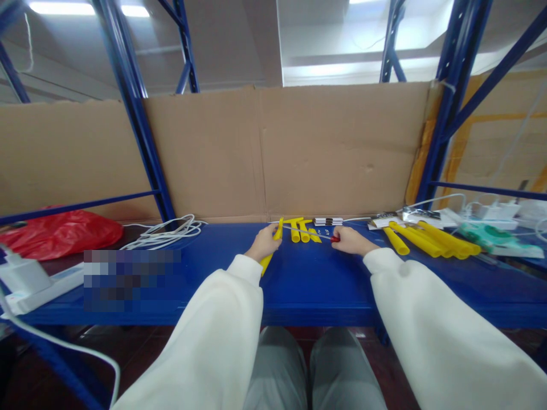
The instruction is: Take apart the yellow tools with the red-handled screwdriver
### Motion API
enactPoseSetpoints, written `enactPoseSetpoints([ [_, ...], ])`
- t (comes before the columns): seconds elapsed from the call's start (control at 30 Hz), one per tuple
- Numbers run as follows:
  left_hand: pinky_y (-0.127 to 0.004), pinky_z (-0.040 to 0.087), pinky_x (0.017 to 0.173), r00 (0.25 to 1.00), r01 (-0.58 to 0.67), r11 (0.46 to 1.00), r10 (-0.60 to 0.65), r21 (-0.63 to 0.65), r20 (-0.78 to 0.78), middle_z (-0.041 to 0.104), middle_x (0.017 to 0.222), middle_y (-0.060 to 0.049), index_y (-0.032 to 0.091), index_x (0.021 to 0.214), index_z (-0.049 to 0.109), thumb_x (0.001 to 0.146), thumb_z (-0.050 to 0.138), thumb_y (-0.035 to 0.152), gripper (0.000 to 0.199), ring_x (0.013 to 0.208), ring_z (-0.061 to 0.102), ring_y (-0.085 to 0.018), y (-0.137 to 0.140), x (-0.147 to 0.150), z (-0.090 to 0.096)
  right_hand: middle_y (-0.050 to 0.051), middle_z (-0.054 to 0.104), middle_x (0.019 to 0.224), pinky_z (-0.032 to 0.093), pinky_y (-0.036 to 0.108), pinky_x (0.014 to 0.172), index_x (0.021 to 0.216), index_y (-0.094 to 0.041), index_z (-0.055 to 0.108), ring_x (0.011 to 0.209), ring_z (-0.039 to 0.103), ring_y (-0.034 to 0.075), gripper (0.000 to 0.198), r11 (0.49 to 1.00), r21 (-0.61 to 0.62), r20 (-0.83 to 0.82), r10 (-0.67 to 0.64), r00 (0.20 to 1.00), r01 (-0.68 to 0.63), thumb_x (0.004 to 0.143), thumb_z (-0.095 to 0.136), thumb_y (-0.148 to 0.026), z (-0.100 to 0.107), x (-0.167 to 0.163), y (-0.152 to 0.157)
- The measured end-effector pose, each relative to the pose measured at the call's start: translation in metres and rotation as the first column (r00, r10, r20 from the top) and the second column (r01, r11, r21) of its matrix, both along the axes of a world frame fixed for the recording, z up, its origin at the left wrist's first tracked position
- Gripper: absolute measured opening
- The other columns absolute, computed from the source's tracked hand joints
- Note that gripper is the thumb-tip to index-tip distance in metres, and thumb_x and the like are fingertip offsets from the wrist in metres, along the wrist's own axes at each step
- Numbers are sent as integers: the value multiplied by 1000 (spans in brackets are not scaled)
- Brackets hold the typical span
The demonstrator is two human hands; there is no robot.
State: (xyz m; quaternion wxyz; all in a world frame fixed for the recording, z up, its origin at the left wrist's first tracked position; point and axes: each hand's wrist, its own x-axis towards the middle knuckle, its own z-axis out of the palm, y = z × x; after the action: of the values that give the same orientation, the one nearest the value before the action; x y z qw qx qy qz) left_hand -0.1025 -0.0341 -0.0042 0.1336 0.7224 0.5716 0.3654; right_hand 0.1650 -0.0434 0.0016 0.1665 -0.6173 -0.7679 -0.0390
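My left hand (262,243) is closed around a yellow tube (266,264), which stands tilted and sticks out above and below the fingers. In my right hand (351,241) is what looks like a screwdriver (335,239), gripped by its red handle. Its long thin metal shaft points left toward the tube; whether the tip touches it cannot be told. Between the hands, several short yellow pieces (295,233) lie on the blue tabletop (316,279). Behind them sits a small black-and-white stack (327,221).
More yellow tubes (431,242) are piled at right, near a green-and-white packet (491,239). At left lie coiled white cables (175,232), a red plastic bag (72,232) and a white power strip (47,293). A cardboard wall (325,148) and blue posts (141,119) close the back.
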Motion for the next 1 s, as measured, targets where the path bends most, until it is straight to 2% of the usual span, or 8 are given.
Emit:
enactPoseSetpoints([
  [0.1, -29, 56, 89, 1000, -2, 1000, 2, -7, -7, 67, 134, -14, 15, 135, 61, 81, 66, 6, 54, 100, 74, -22, 0, 0, 0, 5, 72, 77, 41, 24, 62, 84, -20, 65, 71, 64, 19, 10, 1000, 25, -12, 7, 1000, -7, 75, 67, -18, -3, 2, 2],
  [0.33, -29, 57, 88, 1000, 2, 1000, -2, 4, 5, 68, 134, -13, 16, 134, 61, 78, 70, 7, 57, 101, 73, -22, 5, -3, -3, 7, 74, 81, 45, 24, 68, 79, -19, 68, 76, 66, 19, 9, 998, -15, -43, 53, 998, -53, 76, 61, -14, -3, 1, 4],
  [0.57, -32, 57, 89, 1000, 25, 1000, -25, 10, 13, 68, 133, -14, 16, 133, 62, 79, 67, 6, 55, 98, 74, -22, 4, -2, -2, 4, 72, 78, 41, 23, 62, 82, -20, 64, 71, 63, 18, 11, 1000, 11, -12, 23, 1000, -23, 73, 65, -15, -2, 1, 1],
  [0.77, -31, 57, 88, 1000, 9, 999, -9, 34, 9, 70, 129, -14, 17, 131, 64, 76, 75, 14, 56, 99, 74, -23, 8, -5, -5, 6, 73, 81, 44, 24, 67, 79, -19, 64, 74, 65, 18, 7, 997, -51, -72, 50, 996, -54, 78, 60, -14, 0, -1, -1],
  [0.87, -31, 57, 89, 1000, 20, 1000, -20, 21, 11, 69, 132, -13, 18, 133, 62, 77, 73, 11, 57, 99, 74, -22, 7, -5, -4, 5, 71, 79, 42, 23, 64, 75, -20, 62, 72, 63, 17, 6, 999, -29, -27, 38, 999, -39, 77, 62, -14, 1, -2, -1],
  [1.0, -31, 57, 90, 1000, 25, 1000, -25, -9, 10, 67, 134, -13, 17, 136, 60, 79, 68, 6, 58, 100, 73, -22, 3, -3, -2, 4, 70, 77, 40, 23, 61, 80, -20, 61, 68, 61, 17, 11, 1000, 8, -17, 25, 1000, -25, 73, 65, -13, -2, 0, 0],
])
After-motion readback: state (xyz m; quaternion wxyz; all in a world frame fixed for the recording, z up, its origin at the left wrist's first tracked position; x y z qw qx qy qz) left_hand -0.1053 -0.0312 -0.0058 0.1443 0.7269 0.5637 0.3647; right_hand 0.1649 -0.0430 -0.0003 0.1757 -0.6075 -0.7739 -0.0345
